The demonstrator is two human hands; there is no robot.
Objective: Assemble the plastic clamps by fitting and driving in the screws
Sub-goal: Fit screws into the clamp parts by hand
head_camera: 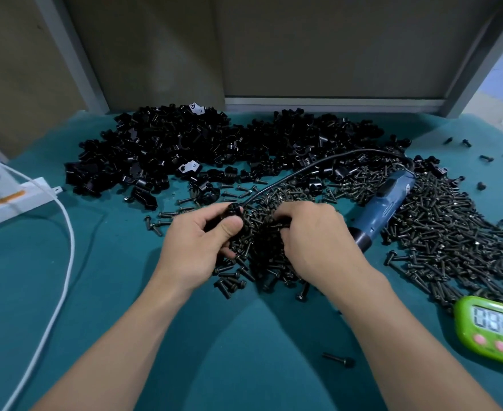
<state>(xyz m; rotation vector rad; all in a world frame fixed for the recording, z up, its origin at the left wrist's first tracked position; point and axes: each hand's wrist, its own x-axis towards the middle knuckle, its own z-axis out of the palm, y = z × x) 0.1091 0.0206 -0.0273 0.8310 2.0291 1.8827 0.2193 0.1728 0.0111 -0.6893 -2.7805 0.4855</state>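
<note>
**Fingers on clamp and in screws: fitting hazards**

Left hand: fingers and thumb curled round small black plastic clamp, held over centre of teal-covered desk. Right hand: fingers curled into heap of black metal screws; whether one is pinched cannot be told. Risks judged: screw entered crooked and cross-threaded; clamp dropped into heap; blue corded electric screwdriver, laid toward right edge, knocked.

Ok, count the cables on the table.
2. A white cable curves down the left of the table; a black cord arcs from the blue screwdriver over the screws to near the left hand. More may lie hidden under the clamp heaps.
</note>
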